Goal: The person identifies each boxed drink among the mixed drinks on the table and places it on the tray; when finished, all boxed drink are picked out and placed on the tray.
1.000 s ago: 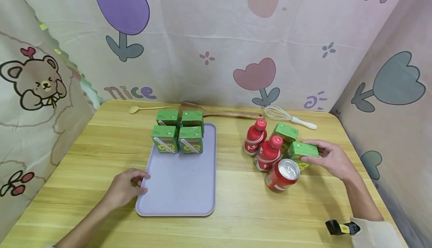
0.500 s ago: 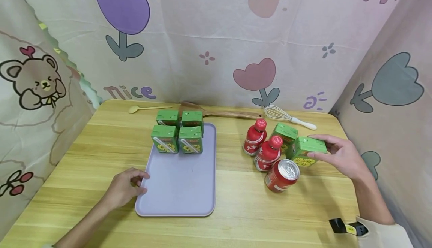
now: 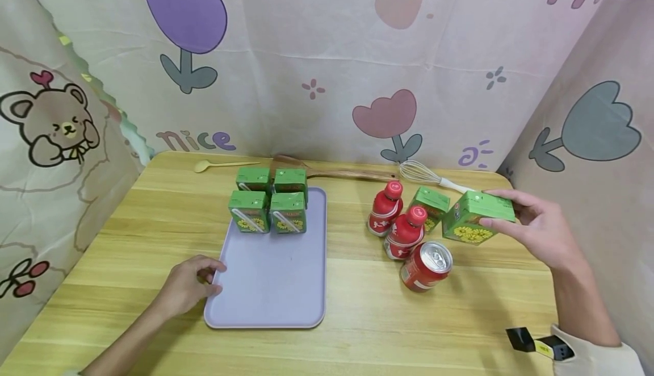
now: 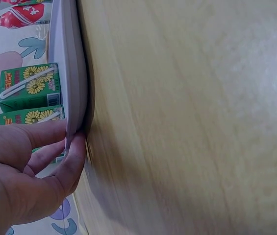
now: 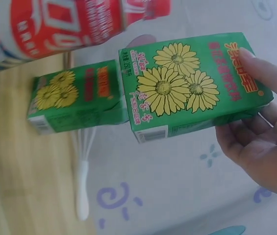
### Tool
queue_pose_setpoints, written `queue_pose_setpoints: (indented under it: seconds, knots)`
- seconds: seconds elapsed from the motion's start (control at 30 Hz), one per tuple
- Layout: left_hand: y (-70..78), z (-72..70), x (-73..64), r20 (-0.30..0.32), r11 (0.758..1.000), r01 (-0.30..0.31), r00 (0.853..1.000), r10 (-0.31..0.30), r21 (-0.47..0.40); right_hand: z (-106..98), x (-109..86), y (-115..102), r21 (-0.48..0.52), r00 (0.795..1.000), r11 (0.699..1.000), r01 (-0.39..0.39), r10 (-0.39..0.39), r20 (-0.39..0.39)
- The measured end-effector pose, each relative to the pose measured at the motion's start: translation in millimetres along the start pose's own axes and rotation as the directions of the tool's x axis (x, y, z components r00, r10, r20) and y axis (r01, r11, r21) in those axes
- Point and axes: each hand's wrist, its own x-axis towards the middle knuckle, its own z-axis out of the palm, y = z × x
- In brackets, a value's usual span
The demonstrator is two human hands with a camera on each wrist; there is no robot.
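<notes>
My right hand (image 3: 544,228) grips a green juice box (image 3: 477,217) printed with yellow flowers, thumb on the near face and fingers behind it. The box is tilted and raised off the table. A second juice box (image 5: 77,98) stands just left of it, behind two red bottles (image 3: 406,234) and a red can (image 3: 426,266). My left hand (image 3: 186,285) pinches the left rim of a lilac tray (image 3: 271,285); in the left wrist view the thumb and fingers (image 4: 77,156) lie on both sides of that rim. Several juice boxes (image 3: 288,214) stand in two rows at the tray's far end.
Along the table's back edge lie a yellow spoon (image 3: 203,166), a wooden spatula (image 3: 352,174) and a whisk (image 3: 421,172) with a white handle. Behind the table (image 3: 378,330) hangs a printed cloth (image 3: 306,35), with more cloth at both sides.
My right hand has lifted the juice box from beside the can and carried it up and to the right, tilting it. My left hand and the tray stay in place.
</notes>
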Motion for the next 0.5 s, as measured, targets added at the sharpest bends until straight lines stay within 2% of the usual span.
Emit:
queue_pose_setpoints:
  seconds: [0.23, 0.5]
  knots:
    - [0.2, 0.0, -1.0, -0.003, 1.0, 0.004, 1.0, -0.004, 0.009, -2.4, -2.6, -19.4, -0.004, 0.999, 1.0, 0.028, -0.028, -0.015]
    - [0.2, 0.6, -0.8, -0.008, 1.0, -0.008, 1.0, 0.008, 0.011, -0.6, -9.6, -46.7, -0.011, 0.998, 0.998, 0.061, -0.061, 0.002]
